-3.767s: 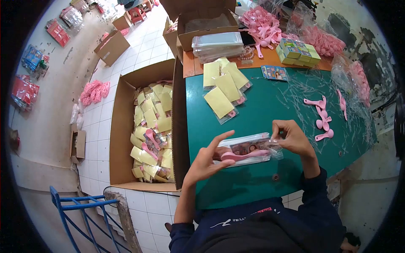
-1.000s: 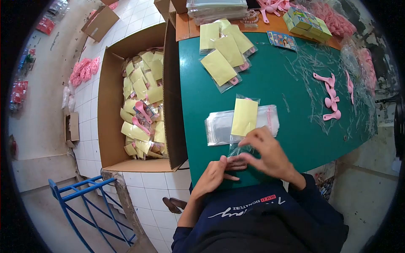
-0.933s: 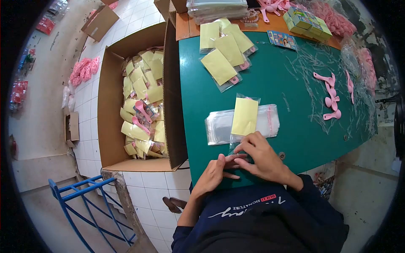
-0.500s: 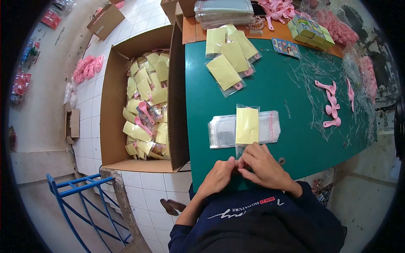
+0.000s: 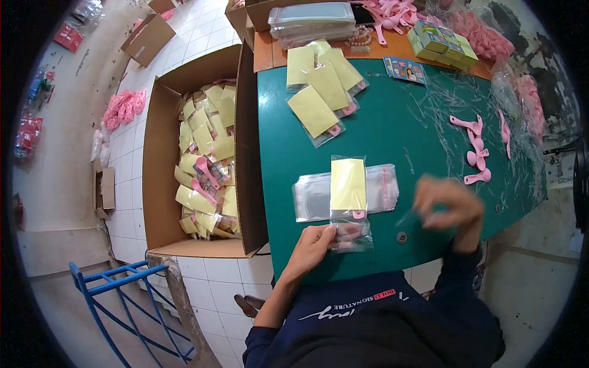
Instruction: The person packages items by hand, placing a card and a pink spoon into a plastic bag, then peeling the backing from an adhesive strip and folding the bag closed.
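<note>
We have one packet (image 5: pixel 348 184) across one bag stack (image 5: pixel 313 199), near the front edge of the worktop (image 5: pixel 396 138), its lower end pinched in our left hand (image 5: pixel 313 248). Our right hand (image 5: pixel 449 202) is blurred; we cannot tell its grip. Five spoons (image 5: pixel 477 177) lie toward the right edge among film scraps (image 5: pixel 520 175), at least four other packets (image 5: pixel 312 111) toward the far-left corner.

Floor (image 5: pixel 218 285) of white square tiles, grey joints; left wall (image 5: pixel 80 116) pale, scuffed; right wall (image 5: pixel 510 23) flaking in dark patches; table (image 5: pixel 297 150) green-topped, orange strip (image 5: pixel 264 54) along its far side; blue metal frame (image 5: pixel 123 276) near worn concrete edge (image 5: pixel 179 297); far tiles brightly lit.
</note>
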The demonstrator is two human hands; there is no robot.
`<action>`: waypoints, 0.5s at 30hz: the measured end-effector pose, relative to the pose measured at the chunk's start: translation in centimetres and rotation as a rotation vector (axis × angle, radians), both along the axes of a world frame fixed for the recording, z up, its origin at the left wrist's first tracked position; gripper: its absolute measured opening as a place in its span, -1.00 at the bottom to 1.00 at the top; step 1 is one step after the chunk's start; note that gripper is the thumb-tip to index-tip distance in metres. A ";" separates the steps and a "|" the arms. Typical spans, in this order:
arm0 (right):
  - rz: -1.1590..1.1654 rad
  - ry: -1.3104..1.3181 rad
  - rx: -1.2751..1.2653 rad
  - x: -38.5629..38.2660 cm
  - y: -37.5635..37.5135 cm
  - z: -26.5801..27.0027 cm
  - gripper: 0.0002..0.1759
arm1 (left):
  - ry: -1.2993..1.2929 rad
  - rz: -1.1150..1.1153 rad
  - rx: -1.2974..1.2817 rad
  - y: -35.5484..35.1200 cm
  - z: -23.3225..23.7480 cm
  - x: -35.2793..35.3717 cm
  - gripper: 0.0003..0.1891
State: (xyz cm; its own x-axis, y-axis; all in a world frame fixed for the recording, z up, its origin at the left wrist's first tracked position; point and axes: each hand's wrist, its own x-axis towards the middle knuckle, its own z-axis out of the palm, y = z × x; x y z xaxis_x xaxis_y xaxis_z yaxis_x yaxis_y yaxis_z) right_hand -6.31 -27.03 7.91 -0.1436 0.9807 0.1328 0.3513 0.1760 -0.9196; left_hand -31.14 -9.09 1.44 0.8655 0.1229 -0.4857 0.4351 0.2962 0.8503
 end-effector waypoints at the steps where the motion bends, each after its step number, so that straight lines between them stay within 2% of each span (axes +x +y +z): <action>1: -0.328 -0.002 -0.082 2.5 -1.9 -0.4 -0.85 | 0.002 0.017 -0.024 -0.1 -0.9 -0.3 -0.58; 2: -0.876 -0.252 -0.312 4.2 -2.7 0.4 -0.86 | 0.003 0.035 -0.048 -0.4 -2.5 -0.8 -0.59; 3: -0.914 -0.366 -0.266 4.1 -2.6 0.1 -0.80 | -0.001 0.058 -0.071 -0.5 -3.3 -0.9 -0.59; 7: -1.043 -0.824 -0.087 0.5 -2.5 -2.6 -0.52 | -0.134 0.019 -0.064 -0.6 -1.5 -0.5 -0.58; 8: -0.762 -0.761 -0.161 -2.8 -0.9 -1.0 -0.44 | -0.154 0.019 -0.074 -0.7 -1.1 -0.4 -0.58; 9: -0.635 -0.616 -0.066 -5.8 0.2 -2.4 -0.40 | -0.173 0.015 -0.085 -0.8 -0.8 -0.3 -0.58; 11: -0.539 -0.373 -0.094 -10.1 1.5 -3.2 -0.52 | -0.202 0.002 -0.051 -1.0 0.0 -0.4 -0.60; 15: -0.611 -0.343 0.026 -10.5 1.4 -5.4 -0.71 | -0.246 -0.070 0.046 -0.5 0.3 -1.4 -0.67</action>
State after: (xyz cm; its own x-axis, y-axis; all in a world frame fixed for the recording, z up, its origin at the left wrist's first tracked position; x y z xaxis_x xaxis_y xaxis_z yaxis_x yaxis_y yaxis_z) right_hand -16.76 -25.59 2.51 0.3944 0.8963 0.2029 0.6636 -0.1250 -0.7375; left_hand -32.56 -9.61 1.70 0.9640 0.0756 -0.2549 0.2318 0.2308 0.9450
